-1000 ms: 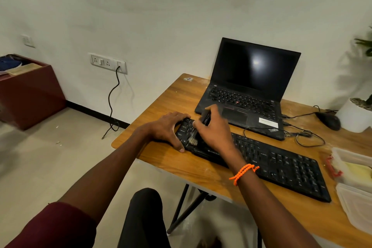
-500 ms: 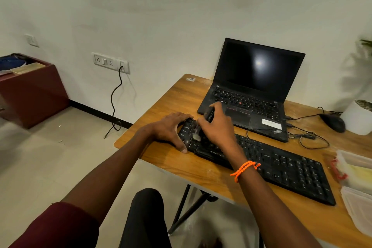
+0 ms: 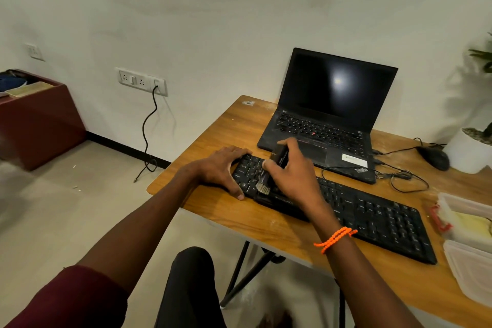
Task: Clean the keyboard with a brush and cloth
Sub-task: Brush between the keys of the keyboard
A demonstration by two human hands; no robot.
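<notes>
Keyboard [image 3: 372, 217] flat on desk [image 3: 226, 128], before laptop [image 3: 327, 125]. Left hand [image 3: 221, 168] rests at its left end, fingers loose. Right hand [image 3: 295, 173] grips brush [image 3: 271, 168] (bristles down on keys).

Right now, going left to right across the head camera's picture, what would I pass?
Red cabinet → wall sockets → left hand → brush → right hand → mouse → plant pot.

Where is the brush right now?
The brush is in the right hand, bristles down on the left end of the keyboard, beside the left hand.
</notes>
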